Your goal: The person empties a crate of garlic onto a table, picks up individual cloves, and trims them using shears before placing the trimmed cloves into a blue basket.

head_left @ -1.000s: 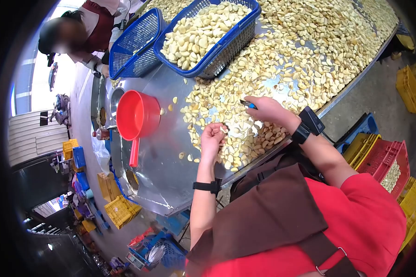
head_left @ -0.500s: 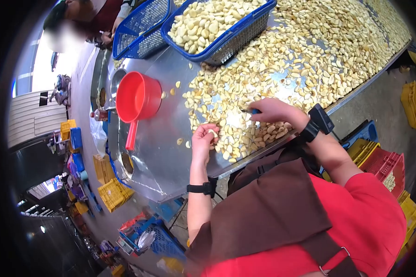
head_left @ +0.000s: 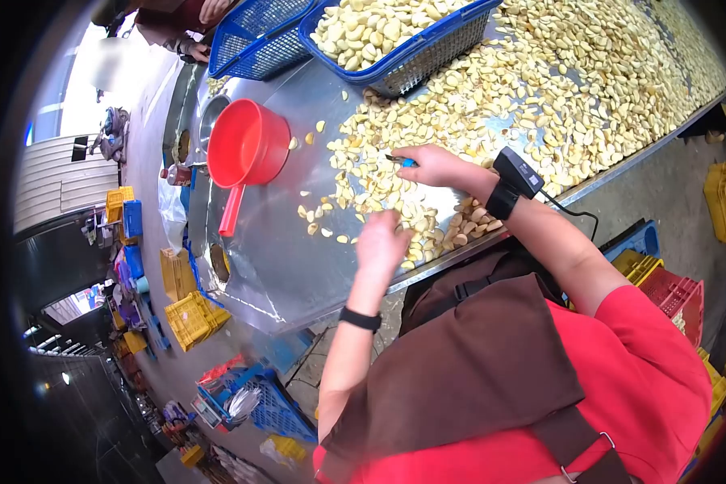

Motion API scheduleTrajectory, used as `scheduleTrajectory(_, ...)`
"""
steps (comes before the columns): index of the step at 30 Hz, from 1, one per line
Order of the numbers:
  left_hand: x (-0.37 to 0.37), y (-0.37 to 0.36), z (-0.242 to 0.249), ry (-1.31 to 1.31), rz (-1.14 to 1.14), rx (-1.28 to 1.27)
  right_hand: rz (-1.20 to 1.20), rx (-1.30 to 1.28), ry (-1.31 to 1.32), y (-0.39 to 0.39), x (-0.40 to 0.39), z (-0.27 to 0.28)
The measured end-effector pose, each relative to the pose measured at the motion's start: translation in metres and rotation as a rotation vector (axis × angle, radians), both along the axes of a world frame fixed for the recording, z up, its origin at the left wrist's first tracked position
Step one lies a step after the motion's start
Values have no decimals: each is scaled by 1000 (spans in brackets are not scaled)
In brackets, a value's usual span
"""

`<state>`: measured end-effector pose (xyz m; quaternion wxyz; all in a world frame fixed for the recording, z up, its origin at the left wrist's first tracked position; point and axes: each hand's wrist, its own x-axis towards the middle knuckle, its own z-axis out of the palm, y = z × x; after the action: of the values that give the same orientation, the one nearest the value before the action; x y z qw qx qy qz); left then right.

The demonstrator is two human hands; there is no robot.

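Left hand (head_left: 381,242) has shifted — grip unclear — while right hand (head_left: 433,166) grips one blue-handled tool (head_left: 409,163), two baskets (head_left: 391,79) beyond.

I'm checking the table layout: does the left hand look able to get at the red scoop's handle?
Probably yes: between the left hand and the handle lie only bare tabletop and a few loose pale pieces.

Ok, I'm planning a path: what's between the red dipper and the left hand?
The head view shows a few loose pale pieces on the metal table there.
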<state>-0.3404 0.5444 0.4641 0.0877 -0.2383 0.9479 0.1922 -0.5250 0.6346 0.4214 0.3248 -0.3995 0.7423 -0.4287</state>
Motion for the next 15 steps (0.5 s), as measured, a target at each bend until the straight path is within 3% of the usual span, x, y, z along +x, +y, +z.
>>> scheduleTrajectory(4,-3,5,-30,-48,-32,-22,70,109,54,18,-7,10)
scheduleTrajectory(7,6,-16,-26,-9,-35,61,44,101,14,33,-1,9)
scheduleTrajectory(9,9,-24,-14,159,551,1105,18,95,-17,39,3,14)
scheduleTrajectory(10,12,-25,-8,235,669,1260,-2,69,-68,44,5,16)
scheduleTrajectory(11,14,-24,-2,233,667,1261,-21,44,-118,48,7,19)
scheduleTrajectory(13,18,-24,5,473,748,1665,-16,34,-127,50,15,18)
scheduleTrajectory(15,20,-22,6,513,737,1734,-7,23,-140,50,24,22)
